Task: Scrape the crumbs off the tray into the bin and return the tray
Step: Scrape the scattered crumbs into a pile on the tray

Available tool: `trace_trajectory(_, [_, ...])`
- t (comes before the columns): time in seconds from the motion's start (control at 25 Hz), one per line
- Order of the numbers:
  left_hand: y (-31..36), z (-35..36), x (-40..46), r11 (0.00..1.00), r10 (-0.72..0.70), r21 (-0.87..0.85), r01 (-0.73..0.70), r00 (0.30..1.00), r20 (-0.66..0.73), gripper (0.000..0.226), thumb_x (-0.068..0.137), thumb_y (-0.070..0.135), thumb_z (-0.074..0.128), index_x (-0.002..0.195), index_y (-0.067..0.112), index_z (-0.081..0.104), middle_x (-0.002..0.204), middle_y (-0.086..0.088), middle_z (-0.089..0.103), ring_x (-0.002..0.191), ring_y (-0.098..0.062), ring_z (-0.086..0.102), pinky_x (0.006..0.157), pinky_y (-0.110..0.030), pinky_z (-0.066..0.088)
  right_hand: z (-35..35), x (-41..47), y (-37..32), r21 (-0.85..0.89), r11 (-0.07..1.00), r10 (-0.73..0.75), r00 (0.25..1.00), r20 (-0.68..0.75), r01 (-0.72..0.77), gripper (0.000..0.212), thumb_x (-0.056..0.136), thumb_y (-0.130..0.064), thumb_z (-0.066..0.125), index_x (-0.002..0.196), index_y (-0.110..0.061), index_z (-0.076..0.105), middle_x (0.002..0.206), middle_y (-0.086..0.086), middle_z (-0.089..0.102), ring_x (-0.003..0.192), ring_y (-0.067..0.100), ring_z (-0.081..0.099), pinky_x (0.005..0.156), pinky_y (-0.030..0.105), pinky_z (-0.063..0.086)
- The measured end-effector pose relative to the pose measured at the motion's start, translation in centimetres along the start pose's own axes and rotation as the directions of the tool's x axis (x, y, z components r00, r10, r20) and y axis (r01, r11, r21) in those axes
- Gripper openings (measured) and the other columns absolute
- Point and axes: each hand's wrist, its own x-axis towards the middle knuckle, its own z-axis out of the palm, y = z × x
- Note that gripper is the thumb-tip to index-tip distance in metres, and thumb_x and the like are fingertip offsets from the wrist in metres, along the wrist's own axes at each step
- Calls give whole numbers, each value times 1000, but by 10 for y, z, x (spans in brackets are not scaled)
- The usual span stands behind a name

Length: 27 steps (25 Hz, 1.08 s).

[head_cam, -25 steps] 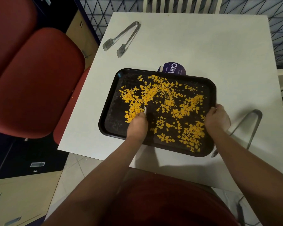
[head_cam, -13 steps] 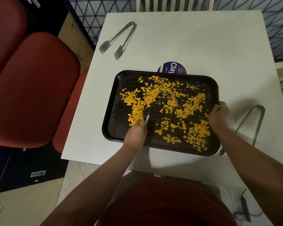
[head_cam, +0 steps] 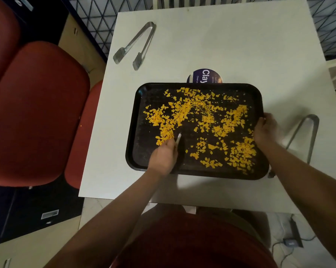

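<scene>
Since a second ago, the left hand [head_cam: 163, 156] has drawn its thin pale scraper [head_cam: 178, 137] nearward through the scattered orange crumbs [head_cam: 200, 126], leaving a heap at the tool's left. Its fingers curl around the scraper's handle. At far left, metal tongs [head_cam: 137, 43] lie on the white table [head_cam: 231, 45]. The rectangular black tray [head_cam: 136, 120] sits near the table's front edge. Gripping the tray's right rim, the right hand [head_cam: 265, 130] has fingers curled over it, beside second metal tongs [head_cam: 306, 136].
</scene>
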Motion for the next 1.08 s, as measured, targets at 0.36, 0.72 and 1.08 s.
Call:
trace_trajectory(0.36, [-72,-42,35,979,-31,199,46,996,-79,34,97,12,37,131,9,44,126,-13,49,103,-37,57,80,-44,46,-9,-22,-3,106,973,205,979,6,-205,35,97,-15,33,127,-10,50,132,18,46,118,37,48,98,43,39])
trace_trajectory(0.72, [-74,-36,46,929,178,330,-168,984,-2,30,96,11,40,124,9,52,114,-12,53,109,-29,49,81,-38,42,-2,-57,-11,199,933,309,951,-18,-299,47,87,-9,38,132,-17,48,129,15,49,114,35,51,94,41,41])
trace_trajectory(1.08, [-86,-48,45,856,403,367,-363,914,-37,17,86,8,58,101,3,65,89,-16,61,82,-36,60,63,-38,46,-4,-58,0,309,884,360,932,28,-351,51,83,-15,39,129,-27,55,127,10,58,115,32,53,101,42,43])
